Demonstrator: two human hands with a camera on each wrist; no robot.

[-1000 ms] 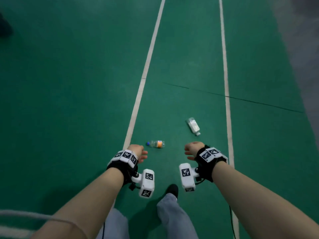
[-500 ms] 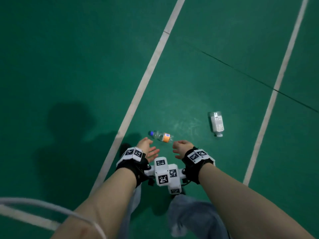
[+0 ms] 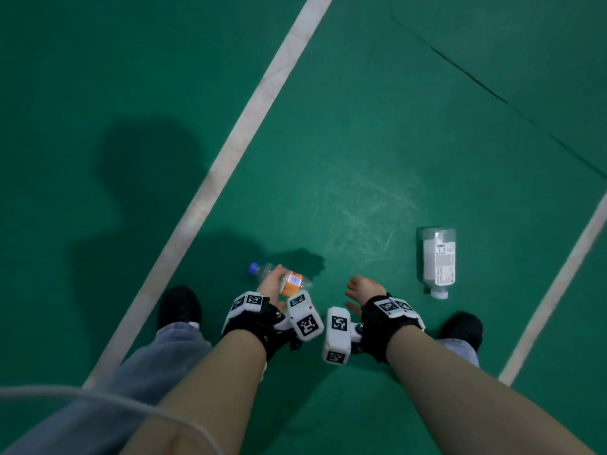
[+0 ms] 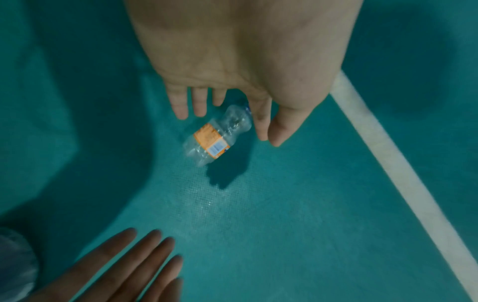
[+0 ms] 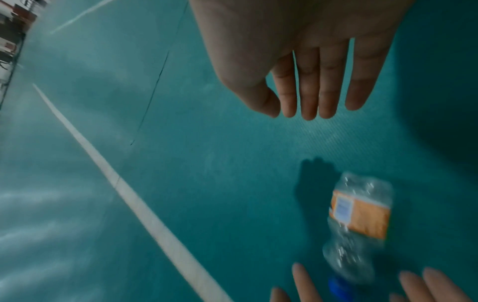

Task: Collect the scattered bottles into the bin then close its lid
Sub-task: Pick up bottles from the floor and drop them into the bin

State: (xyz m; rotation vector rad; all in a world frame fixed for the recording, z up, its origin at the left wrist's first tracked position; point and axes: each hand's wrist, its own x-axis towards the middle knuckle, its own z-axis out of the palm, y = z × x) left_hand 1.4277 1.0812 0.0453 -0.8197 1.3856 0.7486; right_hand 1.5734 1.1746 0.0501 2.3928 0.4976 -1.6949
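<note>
A small clear bottle [image 3: 289, 280] with an orange label and blue cap lies on its side on the green floor; it also shows as the small bottle [image 4: 216, 138] in the left wrist view and the small bottle [image 5: 358, 222] in the right wrist view. My left hand [image 3: 271, 284] hovers over it, fingers straight and spread, not gripping. My right hand [image 3: 359, 290] hangs open just right of it, over bare floor. A larger clear bottle [image 3: 438, 259] with a white label lies further right.
White court lines [image 3: 249, 133] cross the green floor [image 3: 361, 142] on the left and the far right. My two black shoes [image 3: 179, 305] stand on either side of my arms. A dark seam runs across the floor at the upper right. No bin is in view.
I have bent down closer to the floor. My left hand has come over the small bottle, and the right hand has moved alongside it.
</note>
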